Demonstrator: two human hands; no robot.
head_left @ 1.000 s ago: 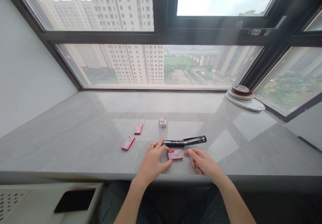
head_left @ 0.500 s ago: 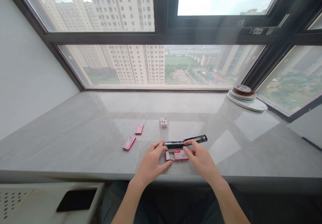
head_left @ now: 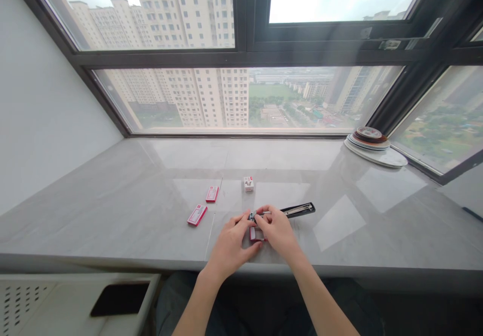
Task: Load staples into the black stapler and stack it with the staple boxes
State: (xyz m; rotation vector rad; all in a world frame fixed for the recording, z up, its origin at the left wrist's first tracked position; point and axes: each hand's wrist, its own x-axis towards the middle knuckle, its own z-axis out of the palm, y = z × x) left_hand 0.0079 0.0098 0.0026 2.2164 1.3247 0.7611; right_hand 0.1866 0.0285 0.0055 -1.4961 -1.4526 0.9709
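Note:
A black stapler [head_left: 301, 210] lies opened out on the windowsill, its long arm with a metal strip pointing right. My left hand [head_left: 233, 240] has its fingers closed at the stapler's left end, thumb stretched toward a small red-and-white box. Over the stapler's body, my right hand [head_left: 278, 233] is bent with thumb and forefinger closed on the stapler near its left end. Anything tiny between those fingers is hidden. The open red-and-white box [head_left: 253, 234] lies just in front of the stapler, partly covered by my right hand.
Two red-and-white boxes [head_left: 197, 215] [head_left: 212, 193] lie to the left on the grey sill [head_left: 124, 210]. A small white box [head_left: 248, 184] stands behind the stapler. Stacked plates [head_left: 394, 159] sit in the far right corner. A black phone-like slab [head_left: 119, 300] rests lower left.
My right hand has moved left along the stapler toward my left hand and now covers most of its body and the open box. My left hand stays at the stapler's left end.

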